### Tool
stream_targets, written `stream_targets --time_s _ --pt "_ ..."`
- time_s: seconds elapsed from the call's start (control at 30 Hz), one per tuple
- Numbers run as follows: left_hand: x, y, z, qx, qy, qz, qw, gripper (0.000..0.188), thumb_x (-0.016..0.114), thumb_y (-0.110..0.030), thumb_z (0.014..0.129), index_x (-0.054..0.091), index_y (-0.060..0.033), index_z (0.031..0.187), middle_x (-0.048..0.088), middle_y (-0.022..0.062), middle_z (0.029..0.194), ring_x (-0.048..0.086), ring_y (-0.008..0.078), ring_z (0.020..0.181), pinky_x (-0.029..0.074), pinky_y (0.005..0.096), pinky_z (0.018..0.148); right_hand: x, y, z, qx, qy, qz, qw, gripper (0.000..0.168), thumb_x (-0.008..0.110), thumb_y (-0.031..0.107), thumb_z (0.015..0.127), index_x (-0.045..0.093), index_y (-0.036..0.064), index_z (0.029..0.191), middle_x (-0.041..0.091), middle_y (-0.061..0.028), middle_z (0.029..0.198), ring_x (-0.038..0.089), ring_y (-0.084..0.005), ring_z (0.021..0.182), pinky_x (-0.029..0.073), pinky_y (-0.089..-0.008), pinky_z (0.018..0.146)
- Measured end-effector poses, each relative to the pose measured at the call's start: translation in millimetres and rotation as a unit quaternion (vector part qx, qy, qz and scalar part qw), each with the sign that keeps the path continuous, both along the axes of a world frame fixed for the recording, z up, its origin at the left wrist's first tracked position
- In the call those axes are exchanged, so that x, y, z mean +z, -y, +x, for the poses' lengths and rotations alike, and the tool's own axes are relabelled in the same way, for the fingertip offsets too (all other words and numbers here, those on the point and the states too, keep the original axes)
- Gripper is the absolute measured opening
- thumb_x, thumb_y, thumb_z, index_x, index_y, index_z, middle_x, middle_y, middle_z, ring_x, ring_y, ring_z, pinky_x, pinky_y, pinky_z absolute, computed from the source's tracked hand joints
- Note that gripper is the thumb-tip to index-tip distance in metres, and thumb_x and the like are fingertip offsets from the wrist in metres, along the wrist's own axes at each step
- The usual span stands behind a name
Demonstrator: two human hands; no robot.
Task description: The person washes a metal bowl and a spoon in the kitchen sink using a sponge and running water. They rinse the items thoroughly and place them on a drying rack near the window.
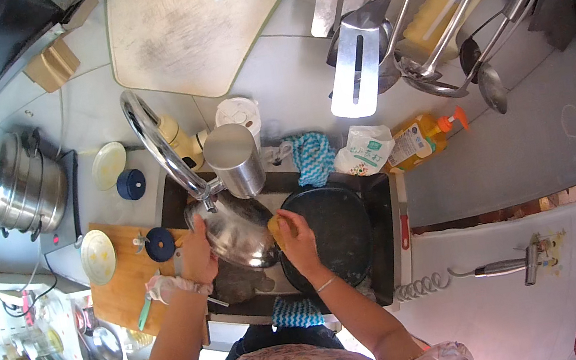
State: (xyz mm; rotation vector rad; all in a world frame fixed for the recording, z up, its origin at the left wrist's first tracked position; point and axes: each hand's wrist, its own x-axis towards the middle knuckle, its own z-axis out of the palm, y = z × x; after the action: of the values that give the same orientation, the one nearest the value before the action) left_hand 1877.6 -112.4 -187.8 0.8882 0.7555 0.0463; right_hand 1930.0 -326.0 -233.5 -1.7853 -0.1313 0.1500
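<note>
Over the dark sink (386, 232), my left hand (199, 252) grips the rim of a shiny metal pot or lid (240, 233), which is tilted below the tap. My right hand (298, 242) holds a yellow-brown sponge (276, 232) at that piece's right edge. A round black pan (328, 236) lies in the right of the sink, partly behind my right hand and forearm. The curved chrome faucet (149, 140) reaches over the sink from behind, with a metal cylinder (234, 160) attached beside its spout.
Left of the sink, a wooden cutting board (124, 285) bears a plate, a blue lid and a green-handled knife. Behind are a blue-striped cloth (312, 156) and an orange-topped soap bottle (420, 139). Metal utensils (355, 67) hang above. A steamer pot (29, 184) stands far left.
</note>
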Motion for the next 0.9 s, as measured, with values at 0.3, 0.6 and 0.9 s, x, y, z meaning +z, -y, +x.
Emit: stream_targets --time_s 0.3,0.6,0.9 --pt "29.6 116.3 -29.3 -0.337 0.149 0.489 0.790 0.036 0.065 -0.006 0.087 0.049 0.0041 0.118 0.067 0.0212 0.094 0.068 0.0338 0.080 0.054 0.0410 0.067 57.6 62.0 -3.6 -0.054 -0.197 0.131 0.970 0.044 0.050 0.040 0.102 0.055 0.003 0.126 0.061 -0.0037 0.111 0.055 -0.0094 0.099 0.047 -0.0245 0.083" --pt "-13.2 115.6 -45.5 -0.517 0.208 0.640 0.530 0.031 0.057 -0.008 0.087 0.052 -0.0026 0.117 0.067 0.0197 0.097 0.069 0.0358 0.073 0.057 0.0427 0.056 45.5 82.2 -16.0 0.020 -0.415 0.091 0.905 0.042 0.063 0.013 0.086 0.052 -0.003 0.123 0.065 -0.0149 0.100 0.067 -0.0264 0.086 0.057 -0.0370 0.067" --pt "49.1 13.2 36.0 -0.656 0.012 0.752 0.067 0.041 0.052 -0.018 0.087 0.059 -0.0125 0.128 0.053 0.0063 0.139 0.037 0.0283 0.139 0.013 0.0576 0.117 0.1 76.6 -35.7 -0.049 -0.452 0.265 0.850 0.019 0.060 0.001 0.081 0.058 -0.007 0.098 0.063 -0.0141 0.086 0.067 -0.0291 0.073 0.059 -0.0426 0.064"
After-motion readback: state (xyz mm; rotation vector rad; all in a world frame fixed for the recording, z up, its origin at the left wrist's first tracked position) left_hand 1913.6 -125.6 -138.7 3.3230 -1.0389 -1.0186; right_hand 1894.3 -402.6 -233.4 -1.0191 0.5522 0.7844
